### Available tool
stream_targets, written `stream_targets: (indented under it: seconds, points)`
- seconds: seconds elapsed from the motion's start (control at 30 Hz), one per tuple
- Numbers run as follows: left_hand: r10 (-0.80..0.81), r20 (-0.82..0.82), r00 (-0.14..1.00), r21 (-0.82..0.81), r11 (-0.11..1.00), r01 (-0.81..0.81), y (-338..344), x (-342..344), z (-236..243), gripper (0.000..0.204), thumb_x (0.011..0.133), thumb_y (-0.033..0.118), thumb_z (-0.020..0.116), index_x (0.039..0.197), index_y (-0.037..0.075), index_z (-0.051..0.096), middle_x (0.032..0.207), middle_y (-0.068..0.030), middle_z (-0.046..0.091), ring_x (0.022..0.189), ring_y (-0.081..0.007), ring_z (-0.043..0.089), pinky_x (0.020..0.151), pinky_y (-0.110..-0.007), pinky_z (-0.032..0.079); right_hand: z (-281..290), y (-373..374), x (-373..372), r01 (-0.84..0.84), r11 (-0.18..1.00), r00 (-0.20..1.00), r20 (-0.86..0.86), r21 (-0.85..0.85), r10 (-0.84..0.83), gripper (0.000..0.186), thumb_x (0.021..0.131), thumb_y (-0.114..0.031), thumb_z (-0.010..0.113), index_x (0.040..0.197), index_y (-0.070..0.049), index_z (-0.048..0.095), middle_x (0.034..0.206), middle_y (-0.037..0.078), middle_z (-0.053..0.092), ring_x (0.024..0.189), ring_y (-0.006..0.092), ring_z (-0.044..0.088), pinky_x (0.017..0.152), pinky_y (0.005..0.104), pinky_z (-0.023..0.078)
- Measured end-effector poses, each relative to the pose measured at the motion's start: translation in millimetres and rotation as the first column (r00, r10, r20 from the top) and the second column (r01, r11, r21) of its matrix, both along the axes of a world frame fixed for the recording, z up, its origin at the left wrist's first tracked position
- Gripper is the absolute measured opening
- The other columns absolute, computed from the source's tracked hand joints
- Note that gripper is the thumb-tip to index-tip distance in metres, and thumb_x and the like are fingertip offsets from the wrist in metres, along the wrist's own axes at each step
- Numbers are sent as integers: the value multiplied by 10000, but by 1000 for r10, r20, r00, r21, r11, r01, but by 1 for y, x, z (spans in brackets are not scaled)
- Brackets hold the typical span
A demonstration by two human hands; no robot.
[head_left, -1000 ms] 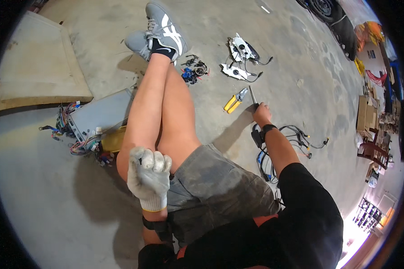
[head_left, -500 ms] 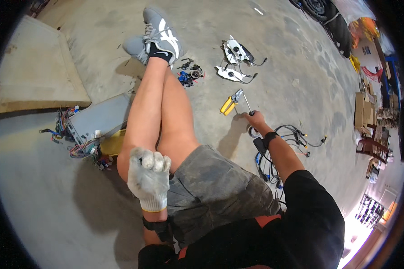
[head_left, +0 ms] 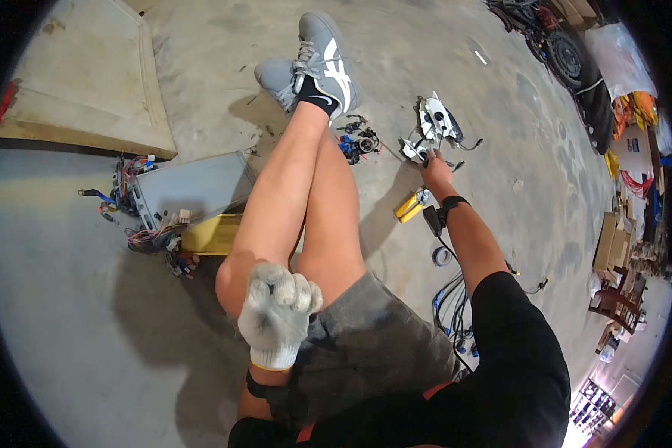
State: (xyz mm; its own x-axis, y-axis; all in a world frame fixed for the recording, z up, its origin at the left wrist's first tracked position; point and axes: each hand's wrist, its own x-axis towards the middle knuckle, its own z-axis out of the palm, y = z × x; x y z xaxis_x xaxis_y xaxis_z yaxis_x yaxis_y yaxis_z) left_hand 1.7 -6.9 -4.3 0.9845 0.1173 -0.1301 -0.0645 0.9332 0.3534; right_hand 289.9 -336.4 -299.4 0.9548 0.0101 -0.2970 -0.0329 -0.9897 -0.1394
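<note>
My left hand [head_left: 276,313], in a whitish knit glove, is raised over my lap with its fingers curled in, nothing showing in them. Out to the right, my bare right hand [head_left: 437,175] is closed around the dark handle of a screwdriver [head_left: 425,158]; its thin shaft seems to point toward the far left. That hand is at the near edge of a white plastic part with black fittings [head_left: 412,151]; whether it touches cannot be seen. Another white part [head_left: 434,118] with a black cable lies just beyond. Yellow-handled pliers [head_left: 411,207] rest on the floor nearer me.
A roll of tape [head_left: 441,257] and coiled black cables [head_left: 452,302] lie by my right arm. Small black and blue parts [head_left: 358,145] are beside my shins. Left of my crossed legs sits a grey metal box [head_left: 194,187] with bundled wires [head_left: 153,239] and a yellow piece [head_left: 213,234].
My right hand has moved away from beside the pliers, forward to the white parts, with the screwdriver. The view has shifted, while my left hand stays curled over my lap.
</note>
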Motion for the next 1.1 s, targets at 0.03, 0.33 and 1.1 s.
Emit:
stream_targets:
  seconds: [0.03,0.33,1.1]
  points:
    - [6,-3,1000,-2,1000,-6,0,1,-1,280,1086,302,421,1208,109,585,833,3,512,779,-184,491,754,-383,382,-3,-1,3,-6,1000,1000,-3,-2,6,577,906,-353,694,1429,-164,539,1508,115,491,1197,365,633,949,478,543]
    - [83,-85,993,55,995,-79,3,14,2,322,1054,354,538,1104,51,637,770,10,539,702,-174,512,656,-366,397,-2,0,6,65,996,996,-58,52,-62,705,855,-285,757,1481,-158,457,1470,125,505,1174,370,639,921,470,550]
    - [-364,113,924,603,764,227,-95,-49,99,609,963,369,715,1407,31,472,1246,-56,589,1120,-136,578,927,-300,509,402,4,-247,447,94,521,-345,889,781,823,884,-627,697,1372,13,524,1184,234,704,603,71,646,457,177,481]
